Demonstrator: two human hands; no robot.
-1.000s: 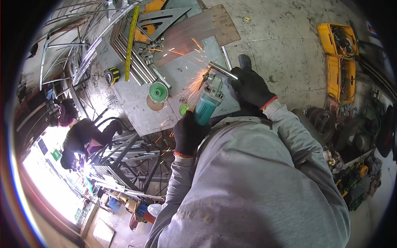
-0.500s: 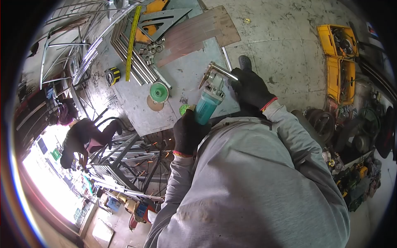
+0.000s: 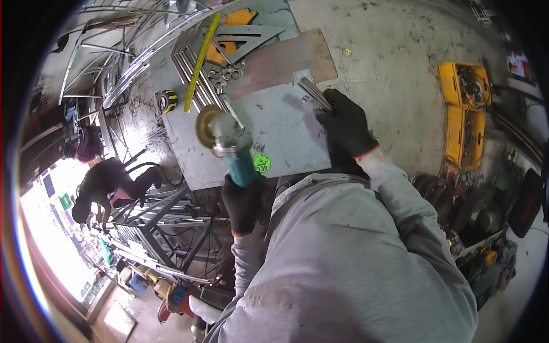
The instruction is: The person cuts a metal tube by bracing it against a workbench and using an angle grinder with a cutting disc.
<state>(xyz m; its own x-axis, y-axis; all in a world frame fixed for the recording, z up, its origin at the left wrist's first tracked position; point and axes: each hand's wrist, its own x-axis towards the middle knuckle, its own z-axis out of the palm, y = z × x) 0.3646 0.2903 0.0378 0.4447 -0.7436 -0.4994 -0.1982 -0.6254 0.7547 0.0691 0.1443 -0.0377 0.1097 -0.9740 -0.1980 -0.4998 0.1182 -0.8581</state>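
Note:
My left hand (image 3: 243,200), in a dark glove, is closed round the teal body of an angle grinder (image 3: 245,168). The grinder's brownish disc (image 3: 207,127) is smeared by motion and hangs over the left part of the grey metal sheet (image 3: 280,128). My right hand (image 3: 349,123), gloved too, grips a bent or folded piece of shiny metal tube (image 3: 313,92) that points up and left. A round green label (image 3: 262,163) marked 130 lies on the sheet beside the grinder.
Long metal tubes (image 3: 191,71), a yellow ruler (image 3: 203,63), a tape measure (image 3: 167,102), metal rings (image 3: 229,74) and a set square (image 3: 254,40) lie toward the back. Yellow crates (image 3: 466,137) stand right. A crouching person (image 3: 111,183) works at left beside a metal frame (image 3: 166,228).
The grinder has swung left in my left hand, away from the tube in my right hand. The green round pad seen before is now hidden. My right hand still holds the tube.

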